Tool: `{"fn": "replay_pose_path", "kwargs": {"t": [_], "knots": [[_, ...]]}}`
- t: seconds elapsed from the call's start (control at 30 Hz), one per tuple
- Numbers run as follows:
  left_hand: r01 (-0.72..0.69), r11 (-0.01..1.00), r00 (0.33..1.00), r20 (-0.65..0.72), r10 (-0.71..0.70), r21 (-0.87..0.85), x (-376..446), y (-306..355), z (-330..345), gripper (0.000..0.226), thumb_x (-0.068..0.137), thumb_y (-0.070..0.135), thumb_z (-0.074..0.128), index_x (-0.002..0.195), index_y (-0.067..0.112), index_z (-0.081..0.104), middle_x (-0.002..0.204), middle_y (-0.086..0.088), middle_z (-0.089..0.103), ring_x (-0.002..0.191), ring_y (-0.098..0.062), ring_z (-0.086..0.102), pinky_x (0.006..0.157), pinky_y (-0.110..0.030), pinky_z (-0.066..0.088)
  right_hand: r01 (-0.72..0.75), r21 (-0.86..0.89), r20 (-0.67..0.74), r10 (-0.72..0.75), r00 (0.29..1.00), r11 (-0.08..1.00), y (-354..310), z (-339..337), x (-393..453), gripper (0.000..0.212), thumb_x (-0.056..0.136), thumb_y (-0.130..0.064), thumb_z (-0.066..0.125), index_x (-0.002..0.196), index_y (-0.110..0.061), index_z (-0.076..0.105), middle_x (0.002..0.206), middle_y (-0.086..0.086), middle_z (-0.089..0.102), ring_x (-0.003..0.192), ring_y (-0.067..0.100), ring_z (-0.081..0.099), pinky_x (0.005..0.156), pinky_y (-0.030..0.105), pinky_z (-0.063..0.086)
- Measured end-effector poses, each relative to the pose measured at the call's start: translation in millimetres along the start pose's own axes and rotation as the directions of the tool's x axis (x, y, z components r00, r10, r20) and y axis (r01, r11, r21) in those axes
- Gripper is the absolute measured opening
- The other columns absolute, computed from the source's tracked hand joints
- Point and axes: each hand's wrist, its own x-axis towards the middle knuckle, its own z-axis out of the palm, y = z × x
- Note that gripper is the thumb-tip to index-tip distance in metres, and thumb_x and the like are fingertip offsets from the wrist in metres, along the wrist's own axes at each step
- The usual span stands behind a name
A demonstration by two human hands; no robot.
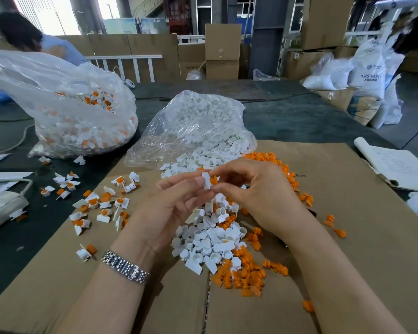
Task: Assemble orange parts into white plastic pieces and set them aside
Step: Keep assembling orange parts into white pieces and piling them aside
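Note:
My left hand [171, 201] pinches a small white plastic piece [206, 180] at its fingertips, above the middle of the cardboard. My right hand [253, 191] pinches an orange part [213, 180] and holds it against the white piece. Below the hands lies a heap of loose white pieces [208, 239], with orange parts [246, 273] mixed in and spilling toward me. More orange parts [287, 172] lie behind my right hand. Several assembled white-and-orange pieces [99, 203] are scattered to the left of my left hand.
A flat cardboard sheet [348, 237] covers the dark table. An open clear bag of white pieces [196, 126] lies behind the hands; a bigger bag of assembled pieces [77, 112] stands far left. Papers [396, 167] lie right, a white device [0, 208] left. Another person [34, 39] bends at back left.

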Motion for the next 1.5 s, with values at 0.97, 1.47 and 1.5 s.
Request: {"fn": "replay_pose_path", "kwargs": {"t": [0.97, 1.47, 1.5], "knots": [[0.013, 1.000, 0.984, -0.177, -0.013, 0.001, 0, -5, 7, 0.019, 0.072, 0.007, 0.080, 0.088, -0.004, 0.078, 0.097, -0.018, 0.077, 0.087, -0.021, 0.076, 0.074, -0.020, 0.059, 0.039, -0.176, -0.082, -0.054, 0.995, 0.984, -3, 15, 0, 0.025, 0.088, -0.020, 0.076, 0.113, -0.016, 0.076, 0.094, -0.002, 0.072, 0.084, 0.007, 0.064, 0.085, 0.025, 0.054], [0.043, 0.998, 0.961, -0.271, -0.056, -0.053, 3, -3, 2, 0.040, 0.062, 0.002, 0.083, 0.099, -0.007, 0.072, 0.102, -0.023, 0.077, 0.095, -0.031, 0.077, 0.070, -0.023, 0.061, -0.308, -0.642, -0.125, 0.300, 0.946, 0.702, 18, -7, 2, 0.046, 0.091, -0.055, 0.061, 0.121, -0.020, 0.058, 0.119, 0.001, 0.057, 0.107, 0.020, 0.056, 0.091, 0.040, 0.049], [0.039, 0.997, 0.960, -0.274, -0.055, -0.063, 4, -3, 1, 0.039, 0.062, 0.002, 0.084, 0.098, -0.006, 0.072, 0.102, -0.023, 0.077, 0.095, -0.032, 0.077, 0.069, -0.023, 0.061, -0.370, -0.697, -0.131, 0.399, 0.908, 0.614, 20, -10, 0, 0.053, 0.089, -0.061, 0.060, 0.119, -0.017, 0.056, 0.120, 0.005, 0.056, 0.110, 0.026, 0.054, 0.092, 0.045, 0.048]]}}
